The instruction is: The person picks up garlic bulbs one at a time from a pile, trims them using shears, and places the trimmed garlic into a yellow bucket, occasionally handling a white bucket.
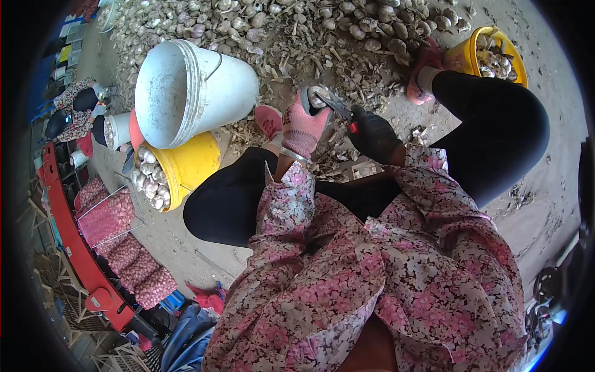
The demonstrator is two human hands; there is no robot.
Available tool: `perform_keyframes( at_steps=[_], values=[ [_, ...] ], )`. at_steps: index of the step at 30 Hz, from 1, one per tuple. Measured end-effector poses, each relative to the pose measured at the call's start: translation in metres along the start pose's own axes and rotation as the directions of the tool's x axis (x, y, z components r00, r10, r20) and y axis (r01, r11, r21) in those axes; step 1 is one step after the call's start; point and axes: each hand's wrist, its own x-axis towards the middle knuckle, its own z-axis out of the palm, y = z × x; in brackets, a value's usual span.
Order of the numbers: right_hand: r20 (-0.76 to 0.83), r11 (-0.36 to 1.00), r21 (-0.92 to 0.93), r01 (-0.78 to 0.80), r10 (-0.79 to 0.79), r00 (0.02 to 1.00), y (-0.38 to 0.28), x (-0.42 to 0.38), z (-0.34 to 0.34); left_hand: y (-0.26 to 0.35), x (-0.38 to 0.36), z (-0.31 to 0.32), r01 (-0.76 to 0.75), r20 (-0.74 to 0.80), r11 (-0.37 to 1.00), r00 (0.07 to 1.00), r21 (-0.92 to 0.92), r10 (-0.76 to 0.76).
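My left hand [305,124], in a pink knit glove, is closed around a garlic bulb [318,97] in front of my knees. My right hand [376,135], in a black glove, grips a pair of shears [338,106] with a bit of red on the handle. The blades reach across to the bulb and overlap it in this view. Beneath both hands, dry garlic skins and trimmings [334,152] litter the ground.
A heap of garlic [242,25] spreads ahead. To the left, a white bucket [226,87] lies tilted by a yellow bucket [195,164] of bulbs. Another yellow bucket [455,57] stands right. Full mesh sacks [133,260] lie beyond, and another person [77,108] bends at far left.
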Motion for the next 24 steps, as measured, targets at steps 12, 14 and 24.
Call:
perform_keyframes(
  at_steps=[12,14,24],
  values=[
    [0.132,0.807,0.5,-0.315,0.288,0.948,0.034,0.025,0.03,0.015,0.02,-0.042,-0.111,-0.092,0.51,0.994,-0.853,0.063],
    [0.358,0.386,0.773,-0.503,0.39,0.849,0.01,0.026,0.012,0.033,0.039,-0.083,-0.291,-0.271,0.184,0.954,-0.939,0.126],
    [0.422,-0.226,0.906,-0.357,0.53,0.735,0.006,0.068,0.022,-0.022,0.303,-0.022,0.031,-0.236,0.833,0.953,-0.553,-0.192]
  ],
)
